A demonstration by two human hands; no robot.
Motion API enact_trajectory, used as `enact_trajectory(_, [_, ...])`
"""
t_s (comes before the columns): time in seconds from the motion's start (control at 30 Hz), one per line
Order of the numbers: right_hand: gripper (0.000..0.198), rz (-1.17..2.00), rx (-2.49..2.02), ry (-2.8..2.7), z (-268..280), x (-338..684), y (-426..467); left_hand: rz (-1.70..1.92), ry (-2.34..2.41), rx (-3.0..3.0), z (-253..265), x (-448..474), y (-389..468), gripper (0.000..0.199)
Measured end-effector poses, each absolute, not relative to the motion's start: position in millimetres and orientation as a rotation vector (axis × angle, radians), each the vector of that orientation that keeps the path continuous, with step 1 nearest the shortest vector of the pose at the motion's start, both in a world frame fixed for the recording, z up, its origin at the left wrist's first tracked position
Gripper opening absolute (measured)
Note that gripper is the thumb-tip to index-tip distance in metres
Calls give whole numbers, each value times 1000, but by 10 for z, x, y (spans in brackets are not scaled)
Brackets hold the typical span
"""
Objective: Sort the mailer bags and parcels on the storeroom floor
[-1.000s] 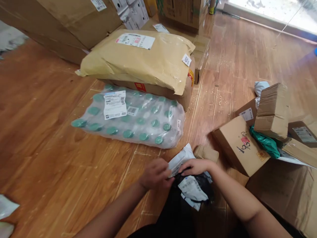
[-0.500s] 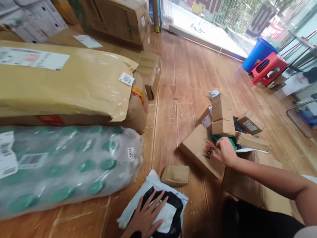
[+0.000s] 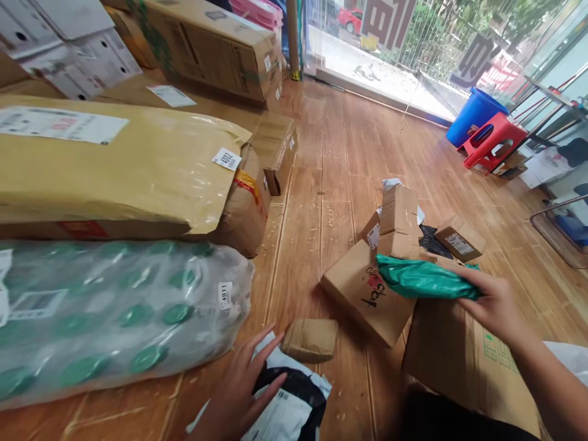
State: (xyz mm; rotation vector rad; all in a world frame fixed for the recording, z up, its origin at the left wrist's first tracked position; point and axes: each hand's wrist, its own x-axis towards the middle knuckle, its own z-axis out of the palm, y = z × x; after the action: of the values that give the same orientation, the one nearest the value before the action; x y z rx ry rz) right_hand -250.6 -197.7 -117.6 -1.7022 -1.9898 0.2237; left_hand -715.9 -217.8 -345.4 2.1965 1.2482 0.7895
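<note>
Gripping one end of a green plastic mailer, the right hand holds it above a pile of small cardboard boxes; its long axis runs left to right, free end pointing left over a brown box with red and black writing. The left hand lies flat, fingers spread, on a black-and-white poly bag. Bare wood floor stays open between the boxes and a shrink-wrapped pack of green-capped bottles.
</note>
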Motion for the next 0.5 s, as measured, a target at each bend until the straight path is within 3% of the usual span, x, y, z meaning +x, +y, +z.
enact_trajectory(0.13, [39, 543, -1688, -1251, -818, -2580, -1842, 878, 1159, 1629, -3149, -6813, -1913, 74])
enact_trajectory(0.27, [51, 1179, -1577, -844, -1106, -2897, -1561, 921, 944, 816, -3051, -6604, -1751, 104])
enact_trajectory(0.5, [51, 1606, -1431, -898, -1745, -3504, -1538, 626, 713, 181, -2948, -6586, -2004, 94])
